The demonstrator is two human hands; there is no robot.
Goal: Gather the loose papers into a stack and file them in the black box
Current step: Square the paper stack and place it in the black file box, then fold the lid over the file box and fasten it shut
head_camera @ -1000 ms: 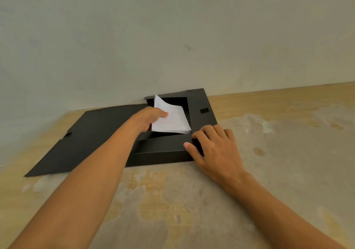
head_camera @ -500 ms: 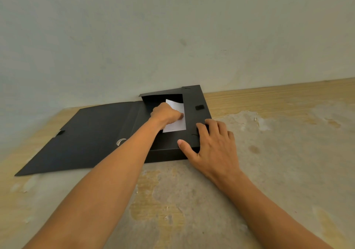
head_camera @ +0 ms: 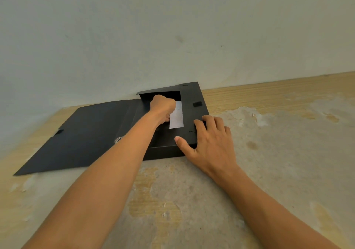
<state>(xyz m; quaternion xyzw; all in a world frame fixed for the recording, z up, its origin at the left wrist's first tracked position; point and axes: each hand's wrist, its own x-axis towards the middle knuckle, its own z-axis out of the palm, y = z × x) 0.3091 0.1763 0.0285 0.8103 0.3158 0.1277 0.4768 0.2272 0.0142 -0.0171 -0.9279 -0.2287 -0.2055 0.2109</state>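
— Papers [head_camera: 176, 115]: where are they sitting?

— Inside the black box [head_camera: 189, 99], which is lying open on the counter [head_camera: 192, 200] against the far wall [head_camera: 172, 27]. Only a white strip is showing, just right of the left hand [head_camera: 162, 107].

— What is that hand doing?

— It is reaching into the box, curled into a fist over the sheets. It seems to be gripping their left edge, though the fingers are hiding from view.

— And the right hand [head_camera: 209, 143]?

— It is lying spread on the box's near right corner, fingers resting on the rim, thumb pressing on the near flap.

— The lid [head_camera: 82, 133]?

— It is lying flat, folded out to the left.
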